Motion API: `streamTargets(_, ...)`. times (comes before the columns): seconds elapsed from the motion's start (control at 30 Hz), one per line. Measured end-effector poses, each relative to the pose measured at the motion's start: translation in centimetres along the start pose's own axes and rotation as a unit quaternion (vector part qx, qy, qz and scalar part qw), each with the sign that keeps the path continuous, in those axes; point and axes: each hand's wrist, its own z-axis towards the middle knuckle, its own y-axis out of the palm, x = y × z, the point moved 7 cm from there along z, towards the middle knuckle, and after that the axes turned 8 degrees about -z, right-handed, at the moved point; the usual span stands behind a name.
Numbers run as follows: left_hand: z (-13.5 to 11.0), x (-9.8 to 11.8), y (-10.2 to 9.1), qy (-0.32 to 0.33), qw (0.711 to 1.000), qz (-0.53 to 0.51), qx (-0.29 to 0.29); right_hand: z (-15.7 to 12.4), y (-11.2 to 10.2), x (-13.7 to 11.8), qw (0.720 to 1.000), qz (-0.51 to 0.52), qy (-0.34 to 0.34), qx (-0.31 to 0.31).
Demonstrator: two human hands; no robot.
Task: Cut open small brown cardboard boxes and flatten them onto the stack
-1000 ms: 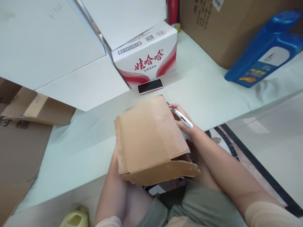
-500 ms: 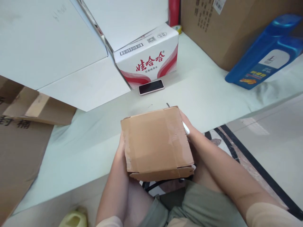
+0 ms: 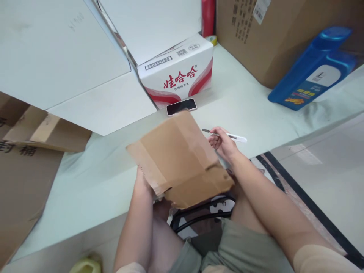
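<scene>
Box (image 3: pixel 176 155) in left hand (image 3: pixel 141 181) (knife (image 3: pixel 227 135) beside)

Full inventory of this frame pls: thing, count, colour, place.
small cardboard box: 1, brown, centre, tilted
utility knife: 1, white, right of the box, blade out
phone: 1, black with pink edge, lying in front of the carton
water carton: 1, white and red, top centre
blue jug: 1, blue, lying top right
large cardboard box: 1, brown, top right
red cylinder: 1, red, top centre, cut off
white panels: about 3, white, top left
flattened cardboard: brown, left edge
yellow jug: 1, yellow, bottom edge
left hand: grip on the box's near left corner
right hand: grip on the knife
</scene>
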Motion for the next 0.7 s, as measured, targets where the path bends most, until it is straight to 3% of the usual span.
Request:
streamTargets(0.17, 2.3, 3.4, -0.5, 0.129, 0.986, -0.102, 0.029, -0.1, 0.4, -0.5, 0.997, 0.011, 0.010, -0.082)
streamTargets(0.27, 2.9, 3.7, -0.7, 0.148, 0.981, -0.122, 0.024, -0.7, 1.7, 0.6, 0.993, -0.006, 0.017, -0.116)
streamTargets(0.5, 3.2, 2.7, -0.6, 0.143, 0.987, -0.078, 0.003, -0.9, 2.0, 1.9, 0.999, -0.013, 0.041, -0.022)
streamTargets(0.63, 2.9, 2.3, 0.5, 0.107, 0.991, -0.077, 0.002, -1.8, -0.3, 0.1, 0.999, -0.007, -0.004, 0.041)
streamTargets(0.7, 2.5, 2.1, 0.7, 0.077, 0.995, -0.068, 0.003, -3.2, -2.7, -1.3, 0.993, -0.001, -0.039, 0.110)
